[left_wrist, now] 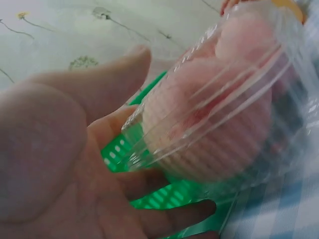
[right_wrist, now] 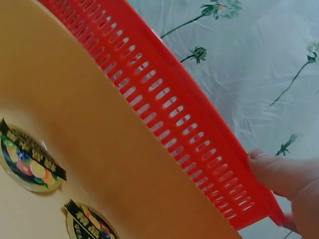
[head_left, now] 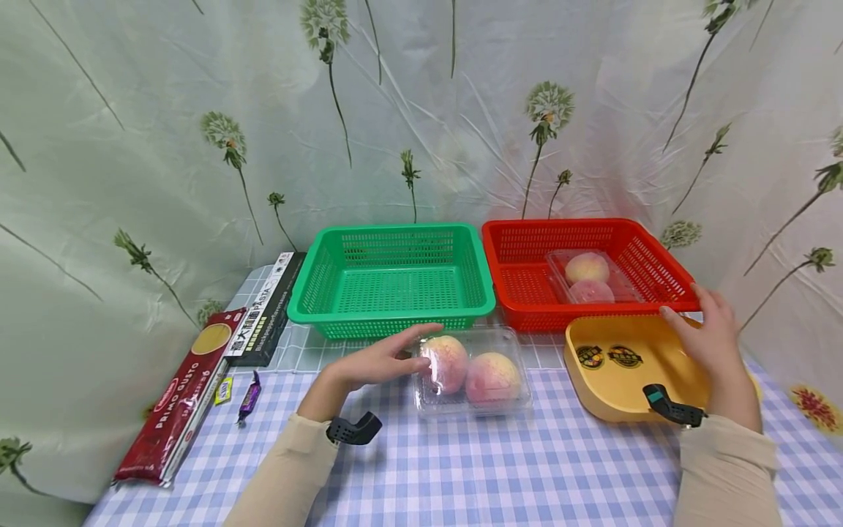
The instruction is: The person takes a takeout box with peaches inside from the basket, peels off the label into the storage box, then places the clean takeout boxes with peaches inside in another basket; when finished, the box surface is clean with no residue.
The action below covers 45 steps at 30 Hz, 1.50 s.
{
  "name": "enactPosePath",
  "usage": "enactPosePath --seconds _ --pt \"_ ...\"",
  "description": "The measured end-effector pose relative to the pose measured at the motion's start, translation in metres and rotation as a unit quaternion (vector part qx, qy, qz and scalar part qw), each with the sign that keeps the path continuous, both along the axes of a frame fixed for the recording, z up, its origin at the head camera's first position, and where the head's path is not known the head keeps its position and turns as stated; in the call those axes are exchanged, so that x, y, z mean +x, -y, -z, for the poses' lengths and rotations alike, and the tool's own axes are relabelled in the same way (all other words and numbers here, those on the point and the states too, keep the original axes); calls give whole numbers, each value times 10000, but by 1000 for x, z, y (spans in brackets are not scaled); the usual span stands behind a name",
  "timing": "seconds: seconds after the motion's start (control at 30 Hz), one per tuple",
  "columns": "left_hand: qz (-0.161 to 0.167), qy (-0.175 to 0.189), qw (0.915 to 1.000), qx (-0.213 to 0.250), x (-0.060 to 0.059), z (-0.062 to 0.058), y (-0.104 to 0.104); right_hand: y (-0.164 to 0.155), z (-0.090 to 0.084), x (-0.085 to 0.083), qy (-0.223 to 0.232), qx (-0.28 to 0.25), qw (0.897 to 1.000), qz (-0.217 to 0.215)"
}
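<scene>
In the head view a clear plastic box point(head_left: 472, 408) with two pink-yellow peaches point(head_left: 492, 377) stands on the checked cloth, before the green basket point(head_left: 395, 318). My left hand point(head_left: 375, 364) is at its left side, fingers fairly straight and thumb apart; in the left wrist view the fingertips reach the box's edge, but firm contact is unclear. At the right, my right hand point(head_left: 714, 333) holds the front right corner of the red basket point(head_left: 536, 320), thumb point(right_wrist: 279, 172) on its rim and a finger beneath. That basket contains another clear box point(head_left: 622, 287) of peaches.
A yellow tub point(head_left: 632, 395) with two round fruit stickers stands before the red basket, under my right wrist. Left lie a red spaghetti pack point(head_left: 178, 410), a black pasta box point(head_left: 263, 322), a purple candy point(head_left: 249, 399) and a yellow candy point(head_left: 223, 391). A dandelion-print curtain point(head_left: 461, 146) hangs behind.
</scene>
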<state>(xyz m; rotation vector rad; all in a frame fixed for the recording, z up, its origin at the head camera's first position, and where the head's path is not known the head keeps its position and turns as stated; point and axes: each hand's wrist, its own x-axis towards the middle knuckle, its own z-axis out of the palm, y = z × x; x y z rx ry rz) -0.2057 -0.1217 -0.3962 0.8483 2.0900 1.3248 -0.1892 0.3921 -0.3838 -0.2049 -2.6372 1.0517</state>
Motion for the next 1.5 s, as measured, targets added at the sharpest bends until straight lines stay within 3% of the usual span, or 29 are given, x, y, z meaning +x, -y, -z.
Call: enactPosePath --seconds 0.2,0.27,0.67,1.1,1.3,1.5 --pt "-474 756 9955 316 -1 1 -3 -2 6 0 209 -182 9996 -82" --pt "-530 850 9941 407 -1 1 -4 -2 6 0 269 -214 9994 -82" --pt "-478 807 9956 82 4 5 -15 -3 8 1 412 -621 9972 -7" --pt "-315 553 9980 -17 6 9 -17 -2 9 -1 337 -543 9980 26" --pt "-258 705 9971 140 8 9 -20 -1 8 -1 358 -522 9980 40" --pt "-182 1208 9920 310 9 9 -22 0 8 -1 365 -523 9980 40"
